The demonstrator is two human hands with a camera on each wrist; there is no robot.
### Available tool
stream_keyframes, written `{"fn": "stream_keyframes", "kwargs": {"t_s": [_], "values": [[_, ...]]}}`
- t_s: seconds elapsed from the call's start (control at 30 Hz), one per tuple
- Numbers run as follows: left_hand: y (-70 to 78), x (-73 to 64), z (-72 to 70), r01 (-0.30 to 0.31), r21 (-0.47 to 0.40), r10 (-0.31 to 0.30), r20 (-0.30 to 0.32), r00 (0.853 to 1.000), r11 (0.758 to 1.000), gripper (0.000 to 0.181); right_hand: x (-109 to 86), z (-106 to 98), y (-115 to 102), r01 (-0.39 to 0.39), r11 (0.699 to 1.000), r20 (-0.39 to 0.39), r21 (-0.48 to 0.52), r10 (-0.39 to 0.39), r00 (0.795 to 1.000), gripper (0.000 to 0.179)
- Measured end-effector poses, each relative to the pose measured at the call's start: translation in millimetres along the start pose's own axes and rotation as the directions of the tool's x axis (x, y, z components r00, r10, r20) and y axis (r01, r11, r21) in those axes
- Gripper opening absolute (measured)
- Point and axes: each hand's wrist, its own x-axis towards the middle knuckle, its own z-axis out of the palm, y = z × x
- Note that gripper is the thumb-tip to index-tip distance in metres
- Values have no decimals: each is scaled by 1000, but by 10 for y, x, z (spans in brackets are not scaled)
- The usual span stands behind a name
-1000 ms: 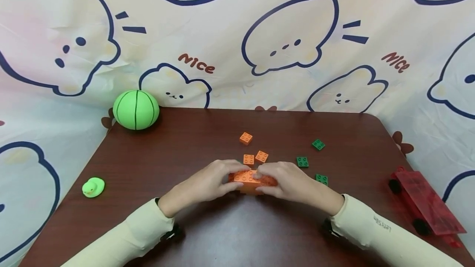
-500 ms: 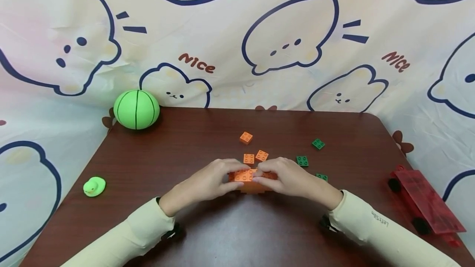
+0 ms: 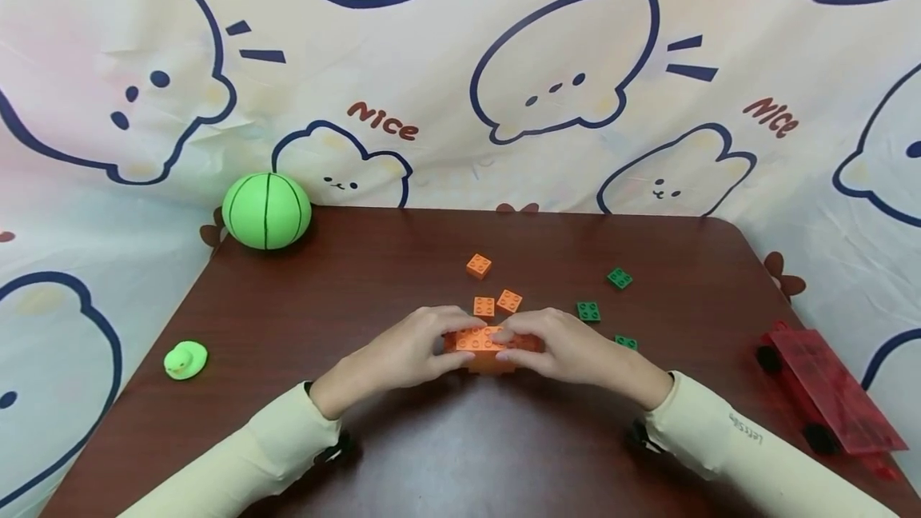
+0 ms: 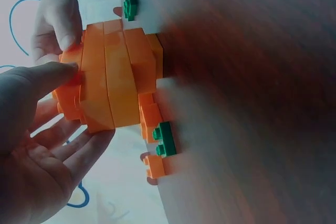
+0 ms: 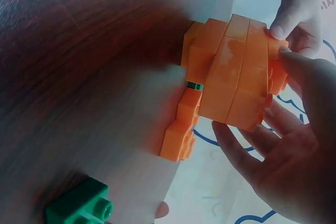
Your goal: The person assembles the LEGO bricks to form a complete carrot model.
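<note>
Shifting since the earlier frame: right hand (image 3: 557, 346), slightly toward 4 o'clock; all else staying nearly put.

Item: orange brick assembly (image 3: 480, 340), one, stepped, narrowing at its base; occupying the clock's centre on the brown table (image 3: 345, 270), between both hands. Whether it is resting or lifted: cannot tell.

Item: left hand (image 3: 424, 350), pinching the assembly's 9 o'clock end, thumb against fingers. Right hand, likewise pinching the 3 o'clock end.

Item: loose orange bricks (image 3: 484, 307), three, lying near 12 o'clock. Green bricks (image 3: 588, 312), three, lying between 2 and 3 o'clock.

Outlying: green ball (image 3: 266, 211), sitting at 10; green duck (image 3: 185, 360), at 9; red toy car (image 3: 835, 394), at 3, well apart.

Risks, judged: hands pressing unevenly could be splitting a seam; the narrow base could be tipping under lopsided force; a push toward 12 could be scattering the loose orange bricks.
</note>
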Motion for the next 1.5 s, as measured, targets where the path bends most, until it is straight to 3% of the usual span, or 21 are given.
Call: {"fn": "stream_keyframes", "kwargs": {"t_s": [0.17,0.3,0.47,0.63,0.8,1.0,1.13,1.27,1.4,1.5], "values": [[-8,-16,94,-4,2,4,-71,997,1000,36,-26,-69,-12,-14,1000,79,17,13,997,21],[13,2,118,10,11,-9,-110,994,1000,34,-4,-268,13,-46,999,125,26,43,991,30],[33,12,110,45,29,-42,-106,993,999,34,138,-422,222,-146,987,65,-67,150,987,26],[47,15,113,66,43,-61,-107,992,997,34,264,-288,513,-224,947,3,-229,231,973,29],[51,31,139,56,46,-51,-104,993,997,36,295,-110,648,-252,937,-17,-244,256,967,34],[46,26,156,86,58,-80,-109,991,995,41,262,-76,616,-258,942,-72,-215,248,966,20],[38,25,158,93,50,-87,-105,991,994,41,99,-208,467,-238,966,-132,-99,224,966,19],[33,16,148,82,45,-76,-118,990,996,40,-50,-338,226,-151,988,-173,19,152,973,21],[23,8,144,80,41,-75,-124,989,996,39,-140,-326,56,-37,999,-157,21,40,987,22],[18,10,143,73,34,-68,-126,990,997,38,-168,-263,-2,7,1000,-139,-10,-9,990,22]]}}
